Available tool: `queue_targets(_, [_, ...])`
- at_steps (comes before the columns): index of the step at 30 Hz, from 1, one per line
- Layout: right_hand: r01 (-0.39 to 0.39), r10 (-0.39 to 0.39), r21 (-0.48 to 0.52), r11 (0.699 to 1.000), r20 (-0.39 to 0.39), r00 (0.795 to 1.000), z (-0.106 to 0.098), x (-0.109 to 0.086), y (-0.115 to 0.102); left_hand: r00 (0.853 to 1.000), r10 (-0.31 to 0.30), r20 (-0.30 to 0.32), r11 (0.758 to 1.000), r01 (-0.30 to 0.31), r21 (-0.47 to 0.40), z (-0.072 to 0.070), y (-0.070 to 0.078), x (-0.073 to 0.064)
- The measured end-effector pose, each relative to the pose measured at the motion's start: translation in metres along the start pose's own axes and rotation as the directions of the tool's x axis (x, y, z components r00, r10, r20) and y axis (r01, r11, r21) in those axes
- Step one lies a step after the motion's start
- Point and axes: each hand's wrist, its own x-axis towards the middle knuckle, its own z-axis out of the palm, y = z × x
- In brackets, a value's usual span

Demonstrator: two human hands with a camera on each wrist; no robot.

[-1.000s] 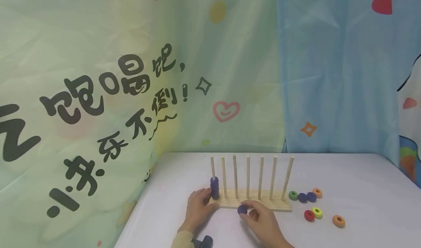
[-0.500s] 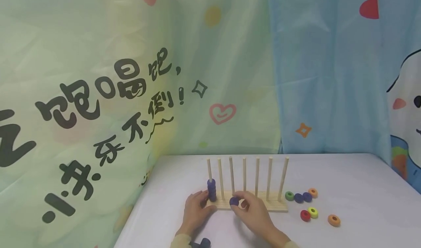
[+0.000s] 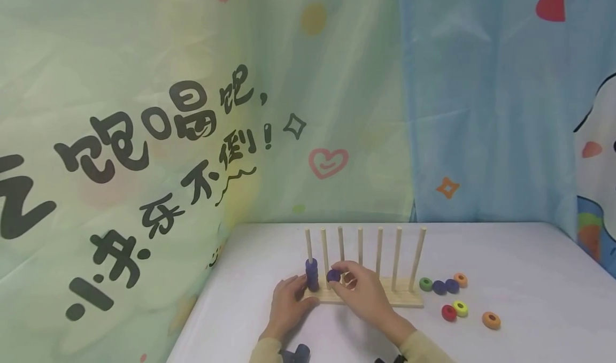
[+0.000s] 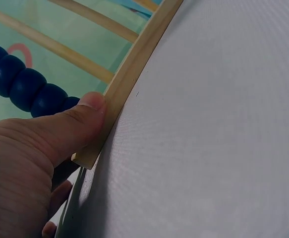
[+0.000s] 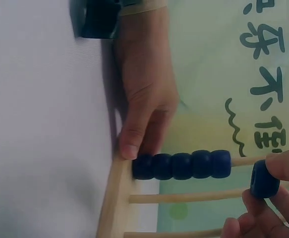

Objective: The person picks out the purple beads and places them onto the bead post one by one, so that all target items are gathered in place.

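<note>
Soft, even light fills the slightly hazy head view, bold black lettering (image 3: 91,294) looking stretched towards its left edge, while the dimmer left wrist view shows a soft-edged shadow beside the long pale wooden base (image 4: 124,82) and faint moiré across the flat white tabletop (image 4: 208,124)

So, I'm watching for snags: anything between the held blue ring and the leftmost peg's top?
In the head view, the second peg appears between the held blue ring and the leftmost peg; depth unclear. Nothing visible covers that top.

smooth wood base (image 4: 145,52), matt wood pegs (image 4: 55,46), faintly glossy beads (image 5: 181,166), creased cloth backdrop (image 3: 337,95)
</note>
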Motion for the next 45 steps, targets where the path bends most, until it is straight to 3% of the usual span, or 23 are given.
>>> queue_targets(11, [0.088, -0.087, 0.035, 0.996, -0.006, 0.996, -0.002, 0.016, -0.018, 1.0, -0.006, 0.002, 1.0, 0.006, 0.002, 0.001, 0.001, 0.0])
queue_targets(21, [0.145, -0.145, 0.002, 0.989, -0.019, 0.989, -0.008, 0.03, -0.034, 1.0, -0.014, -0.008, 1.0, 0.014, 0.011, 0.004, -0.003, 0.001])
queue_targets(35, [0.269, -0.27, -0.033, 0.963, -0.043, 0.962, -0.014, 0.047, -0.051, 1.0, 0.009, -0.013, 1.0, -0.009, -0.001, -0.001, 0.004, -0.001])
queue_targets(45, [0.265, -0.267, -0.037, 0.964, -0.083, 0.96, -0.017, 0.06, -0.06, 1.0, 0.015, -0.015, 1.0, -0.015, -0.011, -0.004, 0.007, -0.001])
